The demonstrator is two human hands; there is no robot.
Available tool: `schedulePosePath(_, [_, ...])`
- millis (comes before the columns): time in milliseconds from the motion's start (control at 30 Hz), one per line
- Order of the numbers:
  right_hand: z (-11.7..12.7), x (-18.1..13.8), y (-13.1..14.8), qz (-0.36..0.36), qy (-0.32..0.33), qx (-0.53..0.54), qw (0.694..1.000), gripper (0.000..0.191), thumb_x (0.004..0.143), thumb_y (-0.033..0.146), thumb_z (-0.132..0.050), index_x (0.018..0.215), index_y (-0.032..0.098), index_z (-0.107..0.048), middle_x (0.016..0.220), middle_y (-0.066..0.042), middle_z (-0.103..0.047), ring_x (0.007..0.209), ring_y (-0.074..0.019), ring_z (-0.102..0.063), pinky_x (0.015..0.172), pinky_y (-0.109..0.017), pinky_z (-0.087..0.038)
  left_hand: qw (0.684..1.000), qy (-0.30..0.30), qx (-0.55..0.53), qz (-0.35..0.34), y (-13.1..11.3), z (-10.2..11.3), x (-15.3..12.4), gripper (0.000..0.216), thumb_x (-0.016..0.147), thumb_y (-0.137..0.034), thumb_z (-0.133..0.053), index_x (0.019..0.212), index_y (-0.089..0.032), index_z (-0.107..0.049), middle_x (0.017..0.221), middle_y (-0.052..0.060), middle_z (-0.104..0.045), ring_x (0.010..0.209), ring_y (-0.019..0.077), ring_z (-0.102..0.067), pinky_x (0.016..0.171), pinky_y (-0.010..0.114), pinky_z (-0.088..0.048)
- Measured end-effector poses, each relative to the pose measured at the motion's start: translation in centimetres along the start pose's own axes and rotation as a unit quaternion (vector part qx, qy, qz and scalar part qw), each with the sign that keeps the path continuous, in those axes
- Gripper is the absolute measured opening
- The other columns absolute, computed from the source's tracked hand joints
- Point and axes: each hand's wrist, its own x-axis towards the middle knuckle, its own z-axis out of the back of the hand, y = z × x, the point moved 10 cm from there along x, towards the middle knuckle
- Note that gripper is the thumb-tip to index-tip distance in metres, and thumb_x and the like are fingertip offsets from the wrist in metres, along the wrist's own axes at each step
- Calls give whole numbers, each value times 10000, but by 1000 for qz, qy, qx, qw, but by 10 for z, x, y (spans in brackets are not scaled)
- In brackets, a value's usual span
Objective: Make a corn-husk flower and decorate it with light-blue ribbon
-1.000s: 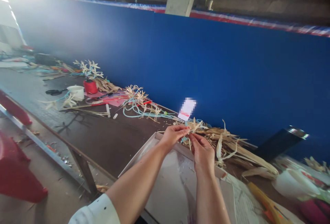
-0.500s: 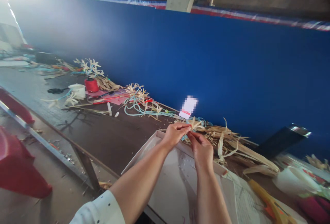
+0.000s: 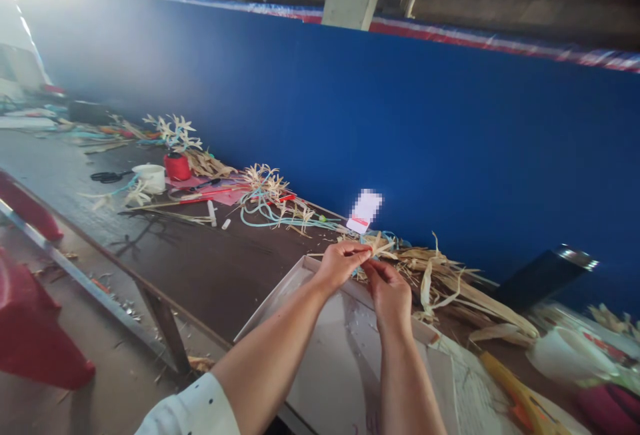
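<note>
My left hand [image 3: 341,263] and my right hand [image 3: 390,295] meet over the far rim of a shallow white tray [image 3: 320,348]. Both are closed in a pinch on a small straw flower [image 3: 377,245] of pale dried strips with a light blue cord hanging from it. My left fingertips hold it from the left, my right fingertips from below. Just behind my hands lies a heap of dried husk strips [image 3: 450,281] on the long dark table [image 3: 200,268].
Along the table by the blue wall [image 3: 400,135] lie straw flowers with blue cord [image 3: 270,198], a red spool [image 3: 176,166], a white cup [image 3: 150,177], black scissors [image 3: 107,175], and a small white card [image 3: 365,211]. At the right are a black cylinder [image 3: 545,278], a white bowl [image 3: 570,355] and a yellow-handled tool [image 3: 520,395]. Red stools [image 3: 35,328] stand at the left.
Both hands stay pinched on the straw flower and have barely shifted; the fingers have adjusted slightly around it. The view has wobbled a little.
</note>
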Motion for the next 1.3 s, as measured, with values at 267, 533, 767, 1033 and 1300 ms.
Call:
schedulePosePath(267, [0,0,-6,-21,-1,21,1000,386,678,493,-619,884,174,-690,619,-14,-626,453,-126,-465,437,-243,-324,999,10,44,-28,-3,-1,-1,268,704,-311,-630,893,-132,-696,934,101,-675,905,195,-603,810,287,-453])
schedulePosePath(533, [2,0,-4,-21,-12,23,999,414,659,522,-624,871,172,-689,665,-26,-635,468,-125,-476,453,-238,-360,997,2,72,-39,-7,0,-2,239,723,-297,-608,883,-141,-692,911,90,-675,872,179,-609,789,270,-457])
schedulePosePath(767, [4,0,-6,-23,-22,31,999,379,672,494,-624,874,180,-686,648,-9,-627,468,-115,-467,435,-229,-338,994,9,100,-30,-1,-1,-1,248,728,-302,-598,892,-142,-692,927,90,-675,875,185,-605,790,271,-447])
schedulePosePath(1033, [3,-2,-6,-29,-26,22,999,378,677,486,-625,870,166,-684,618,-15,-610,455,-114,-455,437,-233,-347,996,-26,80,-25,2,5,1,239,722,-293,-593,871,-133,-690,921,94,-677,849,177,-609,758,261,-454])
schedulePosePath(1300, [6,-1,-9,-40,-40,27,998,419,645,500,-649,870,148,-684,616,-21,-610,472,-120,-478,439,-230,-379,994,-90,55,-1,10,21,5,249,710,-294,-600,874,-130,-690,869,87,-680,732,151,-585,655,245,-437])
